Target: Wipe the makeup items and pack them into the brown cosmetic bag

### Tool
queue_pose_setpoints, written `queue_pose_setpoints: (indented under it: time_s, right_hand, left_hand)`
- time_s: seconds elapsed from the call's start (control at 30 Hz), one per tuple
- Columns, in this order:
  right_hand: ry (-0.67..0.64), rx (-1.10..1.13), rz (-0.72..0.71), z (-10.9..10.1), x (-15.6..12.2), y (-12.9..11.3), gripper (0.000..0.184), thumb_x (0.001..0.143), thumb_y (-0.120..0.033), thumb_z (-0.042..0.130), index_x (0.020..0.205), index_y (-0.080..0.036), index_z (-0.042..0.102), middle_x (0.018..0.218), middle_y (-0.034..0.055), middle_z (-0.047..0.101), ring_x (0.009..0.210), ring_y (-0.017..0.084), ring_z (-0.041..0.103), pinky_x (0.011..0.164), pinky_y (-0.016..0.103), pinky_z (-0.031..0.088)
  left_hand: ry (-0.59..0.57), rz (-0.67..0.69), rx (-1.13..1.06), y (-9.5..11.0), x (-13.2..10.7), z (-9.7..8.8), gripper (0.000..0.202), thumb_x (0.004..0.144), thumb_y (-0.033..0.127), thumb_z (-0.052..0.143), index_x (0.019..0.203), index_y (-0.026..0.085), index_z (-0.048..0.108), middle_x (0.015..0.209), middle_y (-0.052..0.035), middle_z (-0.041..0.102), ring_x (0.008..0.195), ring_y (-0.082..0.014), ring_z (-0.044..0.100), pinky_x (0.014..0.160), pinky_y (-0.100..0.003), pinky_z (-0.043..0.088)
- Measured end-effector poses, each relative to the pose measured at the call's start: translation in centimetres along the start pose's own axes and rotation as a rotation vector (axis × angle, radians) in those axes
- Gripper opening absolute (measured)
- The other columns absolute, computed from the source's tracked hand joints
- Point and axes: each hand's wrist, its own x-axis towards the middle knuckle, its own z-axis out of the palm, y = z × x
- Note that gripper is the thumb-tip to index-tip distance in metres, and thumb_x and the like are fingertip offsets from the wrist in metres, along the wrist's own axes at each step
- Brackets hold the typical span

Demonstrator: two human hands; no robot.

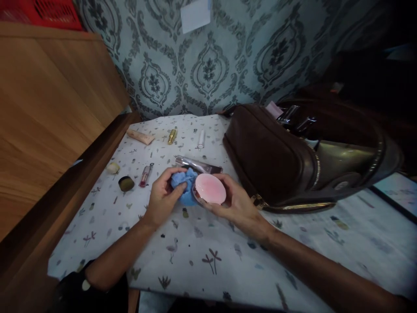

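Observation:
My right hand (235, 204) is closed round a round pink compact (210, 188), holding it from the right side just above the white patterned cloth (202, 256). My left hand (163, 194) grips a crumpled blue cloth (185, 181) and presses it against the compact's left edge. Both hands meet near the middle of the surface.
A large brown handbag (276, 161) lies on its side at the right. Behind the hands lie a silver tube (198, 164), a beige tube (140, 137), a gold lipstick (172, 136), a white stick (201, 139), a pink lip gloss (145, 175) and a small dark jar (126, 183). A wooden panel (48, 126) stands left.

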Motion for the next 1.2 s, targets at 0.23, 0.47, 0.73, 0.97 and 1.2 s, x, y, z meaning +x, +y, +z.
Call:
queue_pose_setpoints:
  time_s: [0.23, 0.47, 0.73, 0.97, 1.2]
  right_hand:
    - [0.078, 0.056, 0.005, -0.2, 0.1, 0.4, 0.061, 0.065, -0.043, 0.085, 0.114, -0.023, 0.054, 0.114, 0.0086, 0.063, 0.108, 0.028, 0.06, 0.096, 0.045, 0.051]
    - [-0.086, 0.09, -0.051, -0.6, 0.0, 0.9, 0.09, 0.065, -0.039, 0.087, 0.142, -0.023, 0.042, 0.132, 0.0115, 0.058, 0.121, 0.029, 0.058, 0.107, 0.046, 0.047]
    - [-0.231, -0.046, -0.125, -0.4, -0.5, 1.2, 0.092, 0.071, -0.035, 0.079, 0.151, -0.025, 0.036, 0.144, 0.0123, 0.049, 0.137, 0.033, 0.046, 0.115, 0.054, 0.036]
    - [-0.23, -0.059, -0.082, -0.5, -0.4, 0.4, 0.082, 0.064, -0.031, 0.084, 0.131, -0.026, 0.036, 0.114, 0.0071, 0.061, 0.103, 0.025, 0.064, 0.092, 0.045, 0.054]
    - [-0.288, 0.121, -0.039, -0.6, -0.2, 0.1, 0.06, 0.065, -0.029, 0.085, 0.11, -0.025, 0.047, 0.103, 0.0019, 0.06, 0.091, 0.018, 0.062, 0.078, 0.034, 0.055]
  left_hand:
    - [-0.129, 0.243, 0.157, 0.0, -0.5, 0.4, 0.02, 0.09, 0.023, 0.063, 0.11, 0.021, 0.067, 0.111, -0.0067, 0.068, 0.104, -0.0201, 0.063, 0.092, -0.032, 0.05]
    - [-0.097, -0.069, 0.008, -0.8, -0.2, 0.4, 0.026, 0.084, 0.026, 0.069, 0.109, 0.02, 0.066, 0.102, -0.0036, 0.069, 0.093, -0.0183, 0.063, 0.081, -0.027, 0.05]
    - [-0.128, -0.2, -0.063, -0.4, 0.4, 0.3, 0.028, 0.077, 0.023, 0.07, 0.104, 0.019, 0.067, 0.098, -0.0022, 0.067, 0.088, -0.0178, 0.059, 0.08, -0.027, 0.046]
    - [-0.183, -0.226, -0.12, -0.7, 0.4, -0.1, 0.03, 0.08, 0.027, 0.071, 0.108, 0.02, 0.066, 0.101, -0.0024, 0.066, 0.093, -0.0183, 0.058, 0.084, -0.027, 0.045]
    - [-0.185, -0.203, -0.146, -0.6, 0.6, -0.3, 0.03, 0.08, 0.03, 0.073, 0.107, 0.02, 0.065, 0.094, -0.0015, 0.065, 0.085, -0.016, 0.058, 0.078, -0.025, 0.045]
